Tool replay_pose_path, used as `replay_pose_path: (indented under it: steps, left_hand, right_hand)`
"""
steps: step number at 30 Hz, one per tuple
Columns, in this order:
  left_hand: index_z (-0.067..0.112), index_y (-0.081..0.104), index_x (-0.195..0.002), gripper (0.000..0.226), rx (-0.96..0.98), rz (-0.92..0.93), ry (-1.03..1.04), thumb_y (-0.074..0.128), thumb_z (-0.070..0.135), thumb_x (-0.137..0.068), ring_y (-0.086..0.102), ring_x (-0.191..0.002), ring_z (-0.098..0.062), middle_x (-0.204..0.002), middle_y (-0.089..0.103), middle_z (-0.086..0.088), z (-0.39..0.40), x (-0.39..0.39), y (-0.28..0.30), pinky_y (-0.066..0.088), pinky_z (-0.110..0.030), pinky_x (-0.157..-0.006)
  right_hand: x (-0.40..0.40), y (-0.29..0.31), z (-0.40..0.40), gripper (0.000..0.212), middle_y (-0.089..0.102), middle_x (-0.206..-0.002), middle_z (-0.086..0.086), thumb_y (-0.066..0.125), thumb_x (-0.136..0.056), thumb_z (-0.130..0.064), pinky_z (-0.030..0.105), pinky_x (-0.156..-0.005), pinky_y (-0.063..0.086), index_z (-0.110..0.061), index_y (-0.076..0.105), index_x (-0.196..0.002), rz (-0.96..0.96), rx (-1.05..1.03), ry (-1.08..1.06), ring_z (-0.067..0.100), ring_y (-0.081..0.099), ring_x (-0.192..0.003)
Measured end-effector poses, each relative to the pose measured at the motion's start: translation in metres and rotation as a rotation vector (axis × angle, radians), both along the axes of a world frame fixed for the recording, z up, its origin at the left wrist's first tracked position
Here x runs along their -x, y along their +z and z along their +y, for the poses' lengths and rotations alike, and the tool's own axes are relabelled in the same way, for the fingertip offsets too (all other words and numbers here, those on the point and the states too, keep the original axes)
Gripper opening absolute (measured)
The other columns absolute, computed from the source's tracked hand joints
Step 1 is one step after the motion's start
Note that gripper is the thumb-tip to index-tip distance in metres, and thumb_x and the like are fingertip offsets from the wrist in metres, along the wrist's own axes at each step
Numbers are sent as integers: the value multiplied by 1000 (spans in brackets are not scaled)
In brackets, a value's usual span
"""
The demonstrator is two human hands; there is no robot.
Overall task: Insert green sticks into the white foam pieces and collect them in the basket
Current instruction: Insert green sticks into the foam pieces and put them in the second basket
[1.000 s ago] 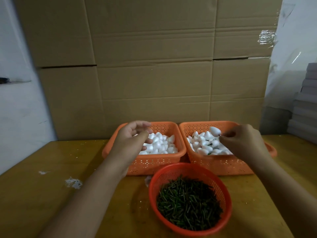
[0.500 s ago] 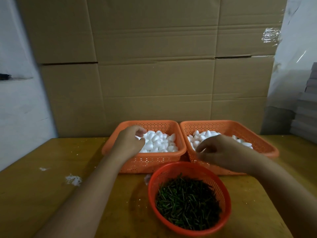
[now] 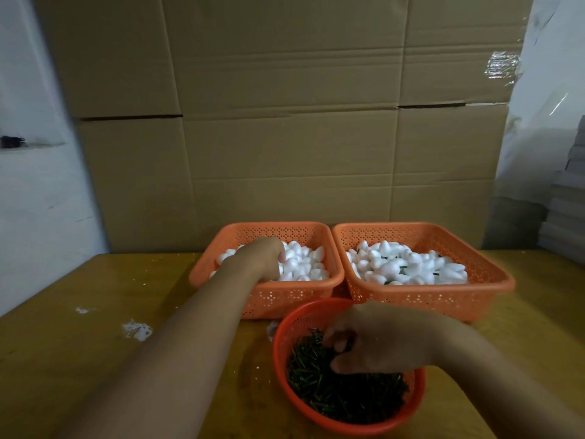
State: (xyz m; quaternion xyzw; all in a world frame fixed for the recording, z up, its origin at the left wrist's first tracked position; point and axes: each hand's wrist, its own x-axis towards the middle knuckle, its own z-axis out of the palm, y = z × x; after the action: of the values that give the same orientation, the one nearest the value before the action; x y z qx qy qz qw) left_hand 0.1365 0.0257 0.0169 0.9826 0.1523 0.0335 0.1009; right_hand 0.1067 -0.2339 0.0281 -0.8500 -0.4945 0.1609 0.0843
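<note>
Left hand [image 3: 264, 255] down in left rectangular basket [image 3: 221, 264] at worktop's [image 3: 79, 359] far edge, fingers curled among plain white foam pieces [image 3: 308, 264]; grip not discernible. Right hand [image 3: 376, 340] in round basket [image 3: 281, 337] near front edge, fingertips pinching at green sticks [image 3: 332, 394]. Right rectangular basket [image 3: 487, 280] alongside, holding finished foam pieces [image 3: 408, 264], some with sticks showing. Cardboard boxes [image 3: 285, 122] behind.
</note>
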Motion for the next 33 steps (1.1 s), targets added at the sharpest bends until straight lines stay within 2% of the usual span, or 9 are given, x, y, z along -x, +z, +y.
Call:
replay_pose_path:
  steps: [4,7,9,12,16,20,25,29,33]
  left_hand:
    - [29,66,-116,29,38,-86,-42,65,20,-89,61,-114,-24,-127,64,-2,6,0,-4,48,-44,-101]
    - [20,68,-121,31,128,-297,-75,65,16,-91,61,-106,-17,-122,66,-1,1,6,0,49,-37,-97]
    - [23,69,-110,19,226,-479,-101,64,18,-92,60,-97,-11,-108,67,4,-5,15,6,47,-34,-95]
    - [31,69,-100,7,498,-653,-134,68,25,-95,65,-88,-9,-92,70,11,-13,38,14,52,-31,-86]
    - [28,74,-97,6,885,-757,-212,71,30,-92,72,-81,-4,-87,76,7,-29,73,28,56,-18,-67]
    - [15,70,-106,32,1109,-803,-259,75,34,-81,72,-82,-15,-90,73,-1,-43,98,41,56,-21,-68]
    - [15,70,-114,43,1144,-787,-280,78,29,-74,73,-83,-17,-94,76,-8,-55,112,51,59,-24,-76]
    - [18,76,-104,36,1028,-796,-319,81,32,-70,74,-83,-15,-94,78,-1,-59,121,55,56,-19,-75]
    - [16,69,-97,32,955,-846,-448,81,16,-68,72,-93,-8,-98,76,4,-63,124,56,54,-16,-78]
  right_hand:
    - [-1,-2,-1,43,64,-117,-15,63,-92,-46,19,-82,46,-33,58,-132,0,2,-9,5,60,-104]
    - [-2,-4,-1,44,64,-118,-14,63,-92,-48,26,-89,49,-33,57,-133,2,8,-19,6,60,-104]
    - [-3,-4,-1,44,64,-120,-13,61,-92,-49,27,-89,50,-33,56,-134,10,13,-22,7,60,-105]
    - [-5,-5,-1,42,64,-121,-12,59,-94,-49,20,-80,46,-33,57,-133,4,8,-15,6,59,-104]
    - [-6,-6,-2,41,63,-119,-11,56,-94,-51,27,-84,49,-33,58,-131,-2,13,-24,8,59,-101]
    - [-6,-7,-1,40,63,-120,-11,55,-95,-51,28,-83,49,-34,57,-131,-6,33,-18,9,59,-102]
    - [-7,-9,-2,38,62,-119,-13,54,-96,-50,27,-83,48,-35,57,-131,2,28,-24,6,58,-101]
    - [-8,-9,-2,38,62,-119,-13,54,-96,-51,26,-84,48,-36,56,-131,13,31,-31,6,58,-101]
    - [-7,-9,-1,39,61,-117,-15,53,-96,-51,25,-83,46,-36,56,-132,7,38,-27,5,56,-99]
